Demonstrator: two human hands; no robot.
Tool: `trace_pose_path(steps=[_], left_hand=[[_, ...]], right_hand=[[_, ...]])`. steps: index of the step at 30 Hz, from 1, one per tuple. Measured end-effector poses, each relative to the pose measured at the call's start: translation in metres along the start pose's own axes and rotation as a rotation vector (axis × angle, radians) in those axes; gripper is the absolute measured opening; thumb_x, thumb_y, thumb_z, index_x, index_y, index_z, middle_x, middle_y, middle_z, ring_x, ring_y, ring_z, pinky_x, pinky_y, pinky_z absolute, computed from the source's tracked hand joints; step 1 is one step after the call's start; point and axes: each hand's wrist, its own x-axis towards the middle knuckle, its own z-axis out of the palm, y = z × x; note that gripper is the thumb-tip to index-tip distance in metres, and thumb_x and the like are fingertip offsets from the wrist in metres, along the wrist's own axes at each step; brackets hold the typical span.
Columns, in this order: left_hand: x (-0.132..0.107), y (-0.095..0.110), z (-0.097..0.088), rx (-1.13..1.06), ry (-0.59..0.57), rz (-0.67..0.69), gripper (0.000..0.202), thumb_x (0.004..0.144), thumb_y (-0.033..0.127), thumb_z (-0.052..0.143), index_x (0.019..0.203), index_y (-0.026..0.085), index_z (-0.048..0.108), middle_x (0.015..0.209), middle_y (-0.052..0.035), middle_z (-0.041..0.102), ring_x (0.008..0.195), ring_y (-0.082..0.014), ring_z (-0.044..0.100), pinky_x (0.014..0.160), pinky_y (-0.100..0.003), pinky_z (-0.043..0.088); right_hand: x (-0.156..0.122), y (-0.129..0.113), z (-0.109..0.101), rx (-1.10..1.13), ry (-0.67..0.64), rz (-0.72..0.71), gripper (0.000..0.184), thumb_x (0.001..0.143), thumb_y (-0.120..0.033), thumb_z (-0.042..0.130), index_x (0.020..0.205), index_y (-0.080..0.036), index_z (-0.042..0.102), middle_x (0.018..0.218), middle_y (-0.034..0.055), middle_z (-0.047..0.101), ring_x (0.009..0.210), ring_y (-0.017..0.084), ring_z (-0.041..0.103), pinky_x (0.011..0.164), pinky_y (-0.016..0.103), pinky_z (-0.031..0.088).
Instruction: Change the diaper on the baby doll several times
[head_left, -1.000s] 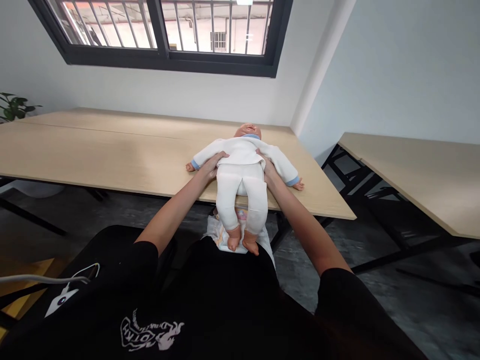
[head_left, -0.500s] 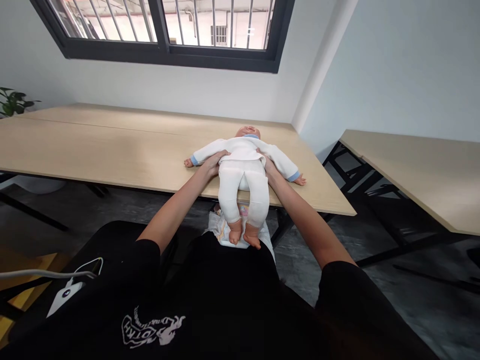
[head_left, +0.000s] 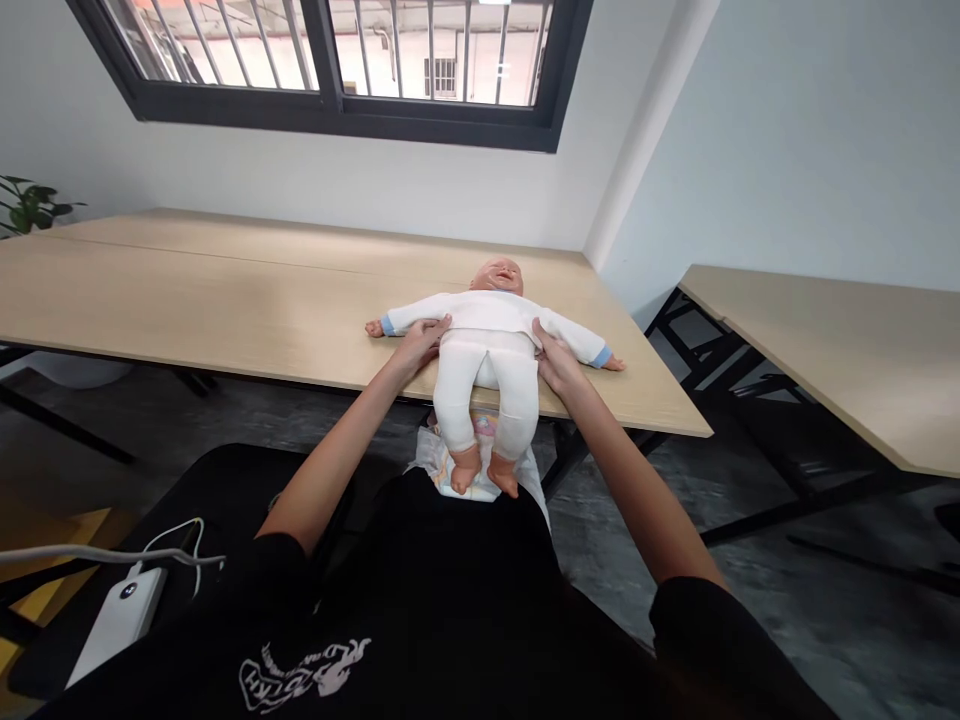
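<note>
My left hand [head_left: 421,342] and right hand [head_left: 553,358] clasp the baby doll [head_left: 489,345] at its waist, fingers curled round. Its legs overhang the table [head_left: 225,300] edge; a loose grip could let it slide onto the diaper [head_left: 450,470] below.

1 head cam, looks fwd and down, close over table [head_left: 225,320]

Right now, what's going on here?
A person in a black shirt has both hands on a baby doll in white clothes. It lies on its back near the front edge of a wooden table, legs hanging over the edge. The left hand rests at the doll's waist on one side, the right hand on the other. A diaper lies on the person's lap under the doll's feet. A white power bank with a cable sits at lower left.
</note>
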Motion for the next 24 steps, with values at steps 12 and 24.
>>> trace_pose_path(steps=[12, 24], left_hand=[[-0.01, -0.006, -0.01, 0.283, -0.065, 0.216, 0.056, 0.058, 0.043, 0.09, 0.095, 0.016, 0.058, 0.081, 0.0011, 0.06, 0.079, -0.0142, 0.057, 0.076, -0.026, 0.045], [-0.008, -0.012, -0.007, 0.503, 0.011, 0.354, 0.032, 0.073, 0.032, 0.076, 0.073, 0.019, 0.046, 0.068, 0.005, 0.045, 0.064, -0.0113, 0.039, 0.062, -0.023, 0.03]], right_hand=[[-0.009, 0.018, -0.015, -0.201, -0.005, -0.12, 0.075, 0.06, -0.056, 0.085, 0.118, -0.02, 0.053, 0.1, 0.0057, 0.067, 0.099, 0.022, 0.065, 0.096, 0.038, 0.054], [-0.01, 0.019, -0.008, -0.237, -0.03, -0.234, 0.065, 0.064, -0.055, 0.08, 0.109, -0.02, 0.049, 0.08, -0.0018, 0.06, 0.075, 0.015, 0.058, 0.068, 0.026, 0.048]])
